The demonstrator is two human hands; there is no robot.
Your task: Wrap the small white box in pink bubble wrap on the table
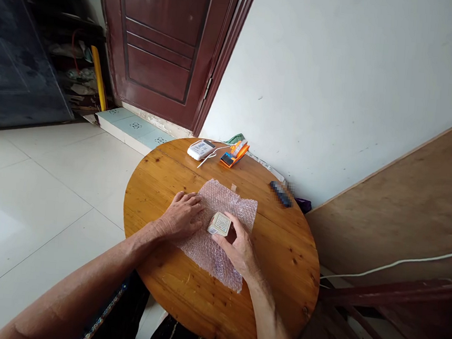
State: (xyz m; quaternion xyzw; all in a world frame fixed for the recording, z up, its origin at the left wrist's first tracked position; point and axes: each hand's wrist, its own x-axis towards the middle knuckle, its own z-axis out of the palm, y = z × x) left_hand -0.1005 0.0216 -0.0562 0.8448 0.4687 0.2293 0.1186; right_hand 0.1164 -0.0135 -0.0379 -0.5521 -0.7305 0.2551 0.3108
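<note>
A sheet of pinkish bubble wrap (218, 261) is spread over the round wooden table (281, 301). On its middle is a small pale box (220, 224) with printed sides. My right hand (241, 247) grips that box from the right, between thumb and fingers. To the left, my left hand (182, 216) lies palm down with its fingers stretched out, touching the left edge of the wrap and holding nothing.
Toward the table's far edge are a white device (201, 150) with a cord, an orange item (234, 153) and a dark, partly pixelated object (281, 194). A white wall (316, 82) stands close behind.
</note>
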